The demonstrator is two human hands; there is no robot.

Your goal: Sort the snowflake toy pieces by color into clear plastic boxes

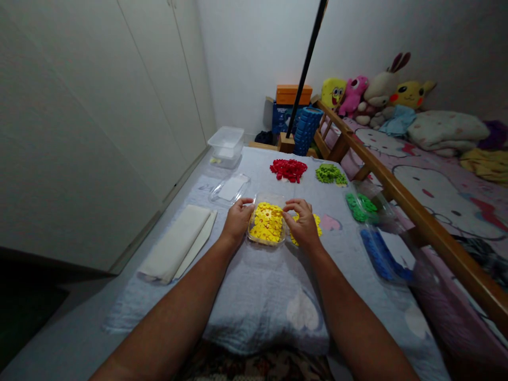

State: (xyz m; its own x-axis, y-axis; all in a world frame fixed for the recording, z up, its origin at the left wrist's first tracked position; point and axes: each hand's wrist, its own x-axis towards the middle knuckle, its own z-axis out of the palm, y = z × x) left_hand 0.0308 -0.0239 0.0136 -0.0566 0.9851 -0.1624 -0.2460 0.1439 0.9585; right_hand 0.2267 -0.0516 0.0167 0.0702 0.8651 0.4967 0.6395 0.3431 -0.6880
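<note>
White folded cloth [174, 243]: lies at the left edge of the pale blue blanket [257, 296], well apart from both hands.
Clear tubs [226, 143]: stacked at the far left corner, with a flat clear lid [230, 189] lying nearer, just beyond the left hand.
Left hand [237, 219]: fingers curled together against the left side of the clear tray, thumb laid along its far rim.
Clear tray [266, 223]: sits in the middle of the blanket between the two hands, heaped with yellow pieces.
Right hand [302, 225]: fingers bent and close together, tips on the tray's right rim; whether they pinch a piece cannot be told.
Loose yellow pieces [317, 221]: lie on the blanket under and just right of the right hand.
Red pile [288, 169]: loose on the blanket beyond the tray.
Light green pile [330, 173]: just right of the red pile.
Green tray [361, 206]: near the right edge, with a blue tray [383, 256] nearer the viewer.
Wooden bed rail [397, 190]: runs slantwise along the right, close behind these two trays.
Plush toys [369, 90]: lined up on the bed at the far right.
</note>
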